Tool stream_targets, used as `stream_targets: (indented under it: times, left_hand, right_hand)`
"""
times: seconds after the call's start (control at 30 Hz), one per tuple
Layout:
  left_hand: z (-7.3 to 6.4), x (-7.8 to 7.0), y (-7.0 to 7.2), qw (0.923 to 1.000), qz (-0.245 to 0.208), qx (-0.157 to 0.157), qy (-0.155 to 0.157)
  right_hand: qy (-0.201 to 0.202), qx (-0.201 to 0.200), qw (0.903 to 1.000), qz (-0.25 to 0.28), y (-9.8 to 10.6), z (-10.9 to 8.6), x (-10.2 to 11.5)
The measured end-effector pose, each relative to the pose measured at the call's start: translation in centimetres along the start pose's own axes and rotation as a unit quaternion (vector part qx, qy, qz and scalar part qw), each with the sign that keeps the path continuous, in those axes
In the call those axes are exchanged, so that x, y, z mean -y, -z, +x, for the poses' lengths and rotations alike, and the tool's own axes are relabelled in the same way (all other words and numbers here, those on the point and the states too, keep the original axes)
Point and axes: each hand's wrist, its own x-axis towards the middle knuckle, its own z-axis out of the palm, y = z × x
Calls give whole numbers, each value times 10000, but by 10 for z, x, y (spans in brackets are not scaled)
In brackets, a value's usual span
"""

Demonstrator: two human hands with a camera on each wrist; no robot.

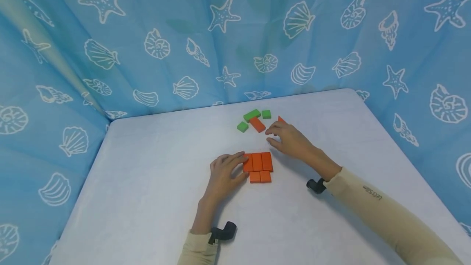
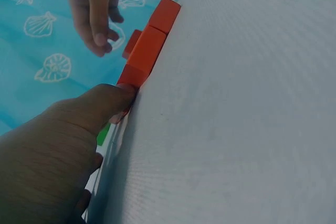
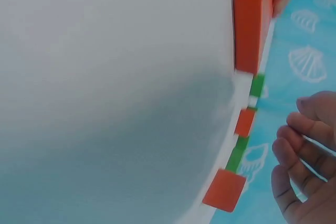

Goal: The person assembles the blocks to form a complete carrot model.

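Observation:
In the head view, flat orange blocks [image 1: 261,162] lie side by side, three longer ones behind two smaller ones. My left hand [image 1: 222,177] is at their left side, its thumb and index finger pinching the leftmost longer orange block [image 1: 247,166]. The left wrist view shows that thumb [image 2: 105,100] against the row's near end. My right hand [image 1: 290,140] hovers to the right and behind with nothing in it, fingers loosely bent. Just beyond its knuckles an orange pointed piece [image 1: 281,119] shows partly; in the right wrist view an orange block [image 3: 224,190] sits beside the fingers.
Farther back on the white-covered table [image 1: 165,167] are a long green block [image 1: 252,115], two small green blocks, one of them at the left [image 1: 242,126], and an orange block [image 1: 257,124]. A blue curtain [image 1: 147,72] with shell prints hangs behind and along the sides.

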Motion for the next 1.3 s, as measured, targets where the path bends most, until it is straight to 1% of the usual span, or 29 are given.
stream_targets:
  times: [0.13, 0.3, 0.4, 0.57, 0.77, 0.9, 1.03, 1.23, 1.3]
  left_hand:
    - [-1, 4, -1, 10000, -36, -5, -39]
    - [0, 5, -4, 10000, -35, 72, -14]
    - [-2, 4, -7, 10000, -80, 42, -30]
    - [-4, 2, -9, 9999, -75, -1, -145]
    - [-1, 1, -1, 9998, 91, -103, -156]
    - [0, 1, 4, 9998, 141, -96, -95]
    - [1, 1, 5, 9999, 154, -36, -42]
    - [0, 0, 4, 10000, 69, 55, 9]
    - [-1, 0, 3, 10000, 69, 55, 10]
  right_hand:
    - [-315, 76, 9994, -142, 0, 28, -7]
    - [-523, 187, 9979, -330, -5, 52, -9]
    - [-564, 200, 9971, -469, -12, 58, -10]
    - [-480, 177, 9958, -753, -21, 62, -12]
    - [-419, 203, 9969, -629, -24, 63, -14]
    - [-239, 210, 9970, -707, -19, 56, -16]
    - [-67, 255, 9968, -756, -15, 41, -18]
    - [-298, 321, 9980, -451, -10, 8, -19]
    - [-265, 298, 9984, -397, -7, -5, -20]
